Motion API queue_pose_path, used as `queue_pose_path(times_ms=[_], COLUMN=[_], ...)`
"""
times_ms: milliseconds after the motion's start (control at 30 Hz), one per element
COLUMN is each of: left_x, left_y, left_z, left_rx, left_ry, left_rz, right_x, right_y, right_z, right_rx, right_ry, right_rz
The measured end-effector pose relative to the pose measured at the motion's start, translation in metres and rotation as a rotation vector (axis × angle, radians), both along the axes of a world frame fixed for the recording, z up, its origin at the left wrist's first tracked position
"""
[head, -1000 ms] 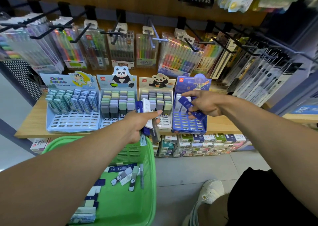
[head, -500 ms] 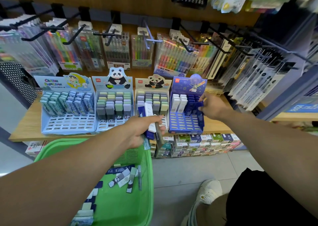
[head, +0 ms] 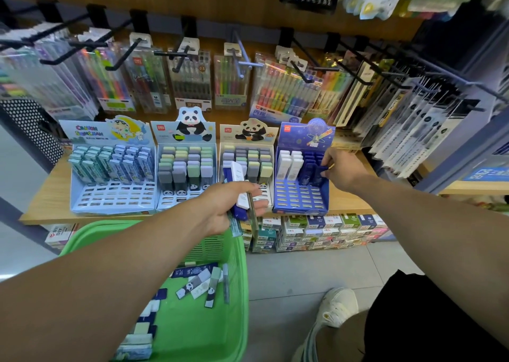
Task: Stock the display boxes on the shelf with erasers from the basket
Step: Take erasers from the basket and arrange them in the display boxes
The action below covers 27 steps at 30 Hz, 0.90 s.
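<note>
- The left hand (head: 231,204) is closed around a bundle of erasers (head: 239,188) – long flat bars in white and dark blue sleeves. Their long axis points up and away, toward the shelf (head: 52,193), and they stick out above the thumb.
- The right hand (head: 343,169) reaches into the dark blue box (head: 301,193); its fingertips pinch a dark blue eraser (head: 321,173) that stands almost upright in a slot, just below the fingers.
- The box is of printed cardboard with a grid of small rectangular slots. White erasers (head: 289,166) stand in its back left rows.
- The green basket (head: 242,279) is of ribbed plastic – loose erasers (head: 202,284) lie flat on its bottom, pointing different ways.
</note>
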<state>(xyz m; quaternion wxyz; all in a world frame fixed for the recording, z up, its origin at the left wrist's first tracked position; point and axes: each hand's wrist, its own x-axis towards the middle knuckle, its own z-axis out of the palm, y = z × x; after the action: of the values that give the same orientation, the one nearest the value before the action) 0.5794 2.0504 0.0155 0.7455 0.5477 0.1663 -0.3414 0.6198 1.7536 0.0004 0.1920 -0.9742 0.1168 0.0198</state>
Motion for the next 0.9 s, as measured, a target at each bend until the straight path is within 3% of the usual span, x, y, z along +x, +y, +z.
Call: queue_pose_path(times_ms=[267,467,667,900], left_x=[0.0,-0.001,-0.001,0.0], left_y=[0.0,0.002,0.002,0.002], left_z=[0.003,0.006,0.009,0.013], left_rx=[-0.005,-0.026,-0.045,-0.071], left_ry=[-0.003,0.006,0.009,-0.012], left_rz=[-0.001,0.016,0.025,0.049], right_x=[0.001,0.007,0.004,0.003], right_y=[-0.002,-0.001,0.007,0.026], right_z=[-0.002,0.0,0.003,0.015], right_rx=[0.007,-0.147,-0.45,-0.53], right_ry=[-0.029,-0.023,-0.004,0.039], right_rz=[0.012,-0.079,-0.056,-0.073])
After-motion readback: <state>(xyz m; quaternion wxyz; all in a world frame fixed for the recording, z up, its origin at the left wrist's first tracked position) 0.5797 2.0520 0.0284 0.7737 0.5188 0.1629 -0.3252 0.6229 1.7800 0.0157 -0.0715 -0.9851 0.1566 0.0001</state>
